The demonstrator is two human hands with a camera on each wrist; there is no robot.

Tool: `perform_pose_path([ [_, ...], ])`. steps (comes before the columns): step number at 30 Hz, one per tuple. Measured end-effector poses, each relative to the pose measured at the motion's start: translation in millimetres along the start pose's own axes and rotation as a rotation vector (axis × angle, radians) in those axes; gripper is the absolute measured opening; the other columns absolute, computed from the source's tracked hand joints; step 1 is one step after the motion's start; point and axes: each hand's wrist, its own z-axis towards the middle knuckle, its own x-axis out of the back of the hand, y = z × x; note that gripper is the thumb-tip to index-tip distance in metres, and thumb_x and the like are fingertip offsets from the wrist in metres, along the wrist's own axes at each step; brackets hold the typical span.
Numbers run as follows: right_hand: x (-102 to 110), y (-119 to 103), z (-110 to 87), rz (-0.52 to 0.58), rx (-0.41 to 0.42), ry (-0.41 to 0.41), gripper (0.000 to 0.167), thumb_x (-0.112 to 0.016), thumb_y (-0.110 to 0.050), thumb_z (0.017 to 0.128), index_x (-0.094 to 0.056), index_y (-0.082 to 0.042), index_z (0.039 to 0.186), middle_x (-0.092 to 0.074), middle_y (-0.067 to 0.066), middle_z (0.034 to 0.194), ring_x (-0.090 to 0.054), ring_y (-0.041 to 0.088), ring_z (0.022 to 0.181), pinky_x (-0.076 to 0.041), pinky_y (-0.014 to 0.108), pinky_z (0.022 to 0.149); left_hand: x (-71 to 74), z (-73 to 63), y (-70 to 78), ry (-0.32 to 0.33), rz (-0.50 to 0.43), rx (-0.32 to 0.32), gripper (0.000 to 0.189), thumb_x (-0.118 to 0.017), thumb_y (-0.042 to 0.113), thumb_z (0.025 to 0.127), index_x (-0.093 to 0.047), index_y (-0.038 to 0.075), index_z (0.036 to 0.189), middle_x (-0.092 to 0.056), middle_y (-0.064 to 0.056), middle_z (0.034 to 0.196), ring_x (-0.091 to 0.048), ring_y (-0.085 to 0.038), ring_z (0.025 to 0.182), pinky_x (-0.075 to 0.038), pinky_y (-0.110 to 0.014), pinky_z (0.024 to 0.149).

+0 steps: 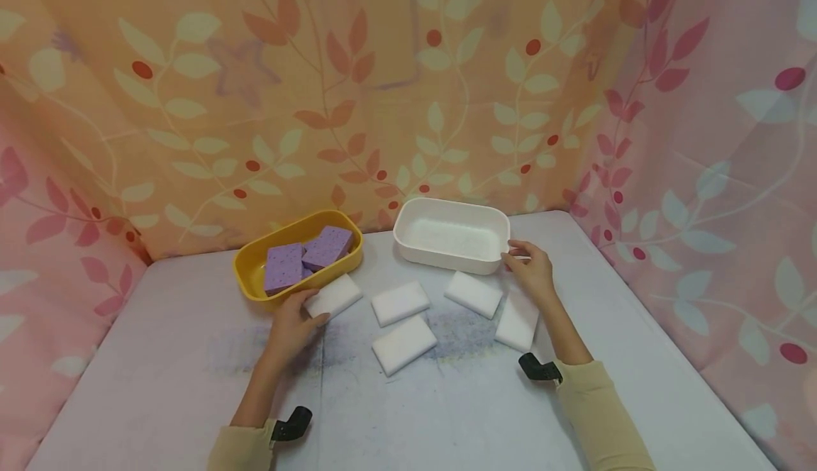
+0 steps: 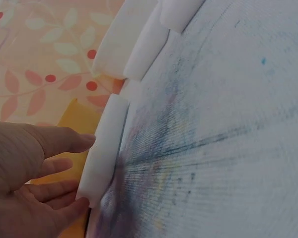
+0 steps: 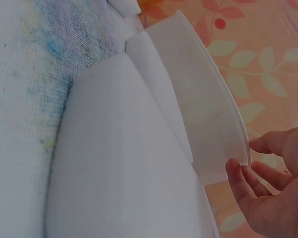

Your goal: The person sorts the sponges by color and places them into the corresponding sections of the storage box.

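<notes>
My left hand (image 1: 295, 325) is at a white sponge block (image 1: 336, 296) lying against the front of the yellow tub (image 1: 245, 272). Thumb and fingers pinch the block's edges in the left wrist view. Purple sponges (image 1: 284, 267) sit inside that tub. At the right end of a white tub (image 1: 449, 258), my right hand (image 1: 532, 272) grips the corner by its rim, thumb on one side and fingers on the other. Its forearm passes beside another white block (image 1: 518, 322), which lies on the table below the hand.
More white blocks lie on the table: one in front of the white tub (image 1: 474, 294) and two in the middle, the upper block (image 1: 400, 303) and the lower block (image 1: 405, 345). A patterned curtain (image 1: 383, 102) stands behind the tubs. The white table cover (image 1: 415, 428) has dark stains.
</notes>
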Motion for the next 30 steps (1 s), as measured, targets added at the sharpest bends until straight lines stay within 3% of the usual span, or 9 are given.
perform_pose_path([
  [9,-1,0,-0.9,0.106,-0.051,-0.012,0.046,-0.069,-0.007,0.101,-0.058,0.008,0.143,-0.064,0.016,0.110,-0.067,-0.001,0.072,-0.064,0.026,0.081,-5.2,1.8,-3.1,-0.006,0.050,-0.036,0.059,-0.075,0.008,0.097,-0.051,-0.008,0.148,-0.047,-0.031,0.152,-0.045,-0.046,0.142,-0.033,-0.062,0.123],
  [16,-2,1,-0.6,0.170,-0.071,-0.003,0.046,-0.070,-0.005,0.100,-0.059,0.008,0.143,-0.062,0.006,0.101,-0.069,0.002,0.071,-0.064,0.025,0.080,-6.3,-0.2,0.4,0.001,0.049,-0.018,0.059,-0.076,0.006,0.096,-0.052,-0.008,0.149,-0.045,-0.031,0.151,-0.045,-0.046,0.139,-0.034,-0.062,0.122],
  [22,-2,-2,-2.4,0.208,-0.066,-0.009,0.049,-0.070,-0.004,0.100,-0.054,0.012,0.144,-0.063,0.006,0.101,-0.068,0.001,0.072,-0.063,0.020,0.076,-6.3,-2.2,4.5,-0.006,0.046,0.005,0.062,-0.077,0.008,0.095,-0.051,-0.005,0.150,-0.046,-0.030,0.148,-0.045,-0.045,0.137,-0.034,-0.063,0.122],
  [30,-3,-1,-1.3,0.245,-0.090,-0.005,0.047,-0.068,-0.003,0.101,-0.055,0.010,0.144,-0.063,0.005,0.100,-0.067,0.000,0.070,-0.062,0.018,0.075,-4.5,-6.3,10.6,-0.004,0.050,-0.038,0.061,-0.079,0.007,0.094,-0.054,-0.006,0.148,-0.050,-0.032,0.146,-0.049,-0.044,0.131,-0.042,-0.061,0.115],
])
